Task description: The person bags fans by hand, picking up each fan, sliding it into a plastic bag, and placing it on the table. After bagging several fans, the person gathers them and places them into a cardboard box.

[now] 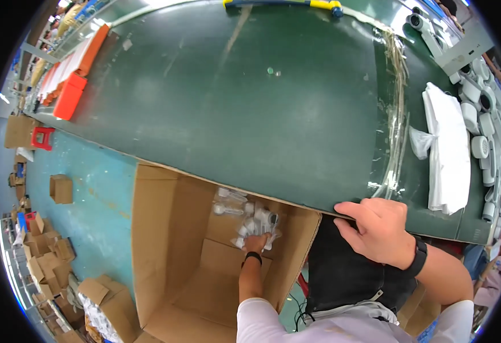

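My left hand [256, 242] reaches down into a deep, open cardboard box [173, 228]. Its fingers close around a clear plastic bag with a white plastic part [268, 220] in it; the fingertips are partly hidden. Beside it on the box's bottom lie more bagged white parts [227, 203]. At the front edge of the green table [296, 131], just right of the box, my right hand [379, 228] grips the edge, thumb lower and the other fingers curled over it.
A stack of white plastic bags [449, 151] lies on the table's right side, near many loose white plastic parts [482, 108]. Orange bins [70, 96] stand at the far left, and a yellow-blue tool [284, 4] lies at the back. Cardboard boxes [47, 257] crowd the left floor.
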`<state>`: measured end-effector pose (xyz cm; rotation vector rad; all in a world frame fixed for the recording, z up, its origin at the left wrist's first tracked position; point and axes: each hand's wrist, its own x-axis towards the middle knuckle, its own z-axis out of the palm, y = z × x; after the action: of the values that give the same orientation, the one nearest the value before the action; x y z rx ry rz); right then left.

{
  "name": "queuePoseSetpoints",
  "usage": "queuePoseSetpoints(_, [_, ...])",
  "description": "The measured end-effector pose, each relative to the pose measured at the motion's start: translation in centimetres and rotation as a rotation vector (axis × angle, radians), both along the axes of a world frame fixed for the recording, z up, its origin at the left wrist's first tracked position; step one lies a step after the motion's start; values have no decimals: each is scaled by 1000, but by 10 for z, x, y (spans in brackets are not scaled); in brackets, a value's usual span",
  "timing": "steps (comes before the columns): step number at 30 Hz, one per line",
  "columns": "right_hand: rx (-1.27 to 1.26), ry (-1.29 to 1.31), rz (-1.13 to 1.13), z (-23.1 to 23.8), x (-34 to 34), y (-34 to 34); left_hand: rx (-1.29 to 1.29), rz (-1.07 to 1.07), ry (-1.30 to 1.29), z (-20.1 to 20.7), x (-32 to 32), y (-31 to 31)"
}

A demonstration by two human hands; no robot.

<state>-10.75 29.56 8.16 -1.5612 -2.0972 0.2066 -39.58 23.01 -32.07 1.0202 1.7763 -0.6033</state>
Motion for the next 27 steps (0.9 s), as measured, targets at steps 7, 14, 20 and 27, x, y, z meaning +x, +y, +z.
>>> queuePoseSetpoints(7, [-2, -46, 3, -5, 4, 3, 30, 91, 55, -65, 70, 14])
queuePoseSetpoints(14, [-5, 5, 31, -2, 3, 2, 438, -158, -157, -73, 60, 15])
queuePoseSetpoints(20, [-22, 11, 14, 6, -7, -4, 566, 288, -340, 13, -15, 6])
queuePoseSetpoints(27, [-54, 147, -23, -1, 12, -12, 1149, 501, -547, 258, -12, 58])
